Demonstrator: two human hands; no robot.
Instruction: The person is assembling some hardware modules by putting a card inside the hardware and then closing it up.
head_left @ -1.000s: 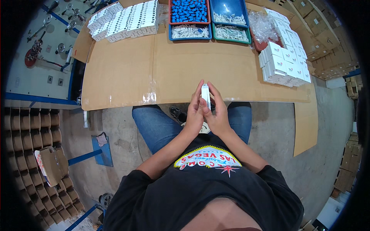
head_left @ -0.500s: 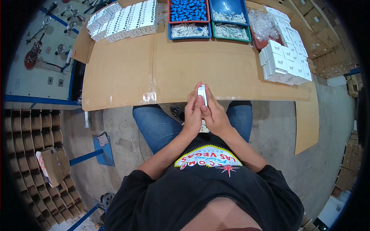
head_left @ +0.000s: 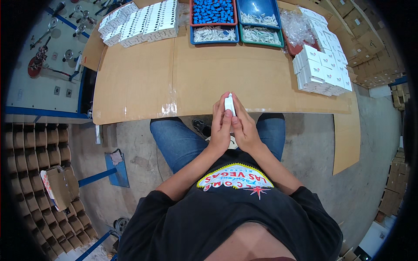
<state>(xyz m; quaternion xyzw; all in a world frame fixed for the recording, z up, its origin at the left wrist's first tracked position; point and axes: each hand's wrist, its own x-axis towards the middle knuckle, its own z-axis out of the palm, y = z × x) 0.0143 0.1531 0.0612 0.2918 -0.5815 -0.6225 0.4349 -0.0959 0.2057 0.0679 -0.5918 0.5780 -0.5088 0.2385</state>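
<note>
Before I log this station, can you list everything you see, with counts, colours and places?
Held piece: one, white, between both hands near the table's front edge
Box stacks: two groups, white, table's far left and right
Trays: four, one red, two blue, one green, far middle
Small pieces: too many to count, blue in the red tray, white in the others
Plastic bags: uncountable pile, clear, beside the right boxes
Table covering: cardboard, count unclear, brown, across the table
Dividers: many, brown, lower left
Machine panel: one, grey, upper left
Cartons: many, brown, right background
Left hand: one, bare, piece's left
Right hand: one, bare, piece's right
</note>
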